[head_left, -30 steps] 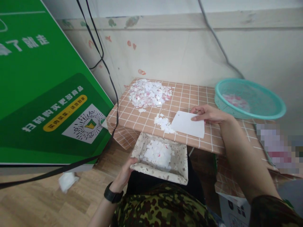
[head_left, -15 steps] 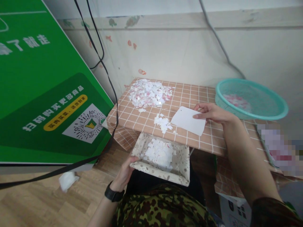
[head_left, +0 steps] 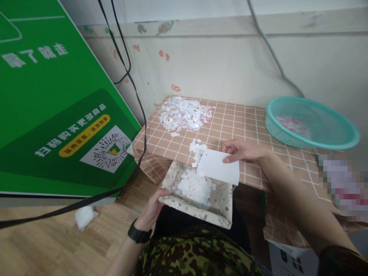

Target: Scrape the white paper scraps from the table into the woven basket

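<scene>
The white card [head_left: 217, 168] sits at the near edge of the table [head_left: 234, 119], its lower side reaching out past the edge and over the far part of the patterned box [head_left: 198, 214]. The right hand [head_left: 243, 150], at the card's two o'clock, pinches it with the thumb on top and the fingers behind. Just beside the card, at ten o'clock, lies a small scatter of white scraps [head_left: 197, 148]; whether the two touch is hard to tell. The box is at seven o'clock, below the table edge and in front of the person's body, with more white paper bits [head_left: 193, 188] inside. At eight o'clock the left hand [head_left: 155, 202] grips the box's near left corner, thumb over the rim, and a black wristband [head_left: 139, 232] circles the wrist. Farther off, at eleven o'clock, a large heap of white and pinkish scraps [head_left: 184, 114] covers the table's far left corner. Toward two o'clock stands a teal basket [head_left: 319, 144] holding pink and white pieces [head_left: 293, 126]. Between nine and ten o'clock leans a green sign [head_left: 37, 99] with a printed code.
</scene>
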A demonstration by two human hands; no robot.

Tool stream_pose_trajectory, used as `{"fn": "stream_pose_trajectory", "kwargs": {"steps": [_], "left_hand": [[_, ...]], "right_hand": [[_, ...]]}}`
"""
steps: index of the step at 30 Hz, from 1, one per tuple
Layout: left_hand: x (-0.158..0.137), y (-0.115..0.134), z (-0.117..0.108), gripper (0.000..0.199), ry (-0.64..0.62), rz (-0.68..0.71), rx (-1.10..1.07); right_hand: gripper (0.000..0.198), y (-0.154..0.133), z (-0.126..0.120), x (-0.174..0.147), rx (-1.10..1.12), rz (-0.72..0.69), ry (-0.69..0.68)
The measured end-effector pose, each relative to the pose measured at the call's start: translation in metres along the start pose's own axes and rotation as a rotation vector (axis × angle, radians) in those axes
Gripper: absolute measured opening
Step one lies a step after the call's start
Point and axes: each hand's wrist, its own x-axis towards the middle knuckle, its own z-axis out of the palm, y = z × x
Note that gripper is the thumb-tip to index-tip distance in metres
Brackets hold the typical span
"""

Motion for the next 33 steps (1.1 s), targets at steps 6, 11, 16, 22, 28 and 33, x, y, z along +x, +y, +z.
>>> {"fn": "stream_pose_trajectory", "kwargs": {"steps": [6,11,16,22,28,33], "left_hand": [[0.002,0.004,-0.001,0.021,0.004,-0.004,-0.007],[0.001,0.007,-0.002,0.018,0.004,-0.037,-0.015],[0.002,0.006,-0.004,0.022,-0.013,-0.032,-0.009],[0.002,0.008,-0.006,0.024,-0.018,-0.017,0.008],[0.002,0.006,-0.007,0.018,-0.005,0.014,0.005],[0.003,0.008,-0.01,0.019,0.01,0.002,0.014]], "right_hand": [[0.04,-0.002,-0.026,-0.014,0.025,-0.111,0.421],[0.043,0.004,-0.037,-0.011,0.025,-0.093,0.59],[0.041,0.007,-0.026,-0.005,0.019,-0.045,0.389],[0.039,0.005,-0.005,0.003,0.052,-0.007,0.185],[0.041,-0.001,0.009,0.008,0.036,0.011,0.043],[0.038,-0.002,-0.008,-0.004,0.055,-0.032,0.227]]}}
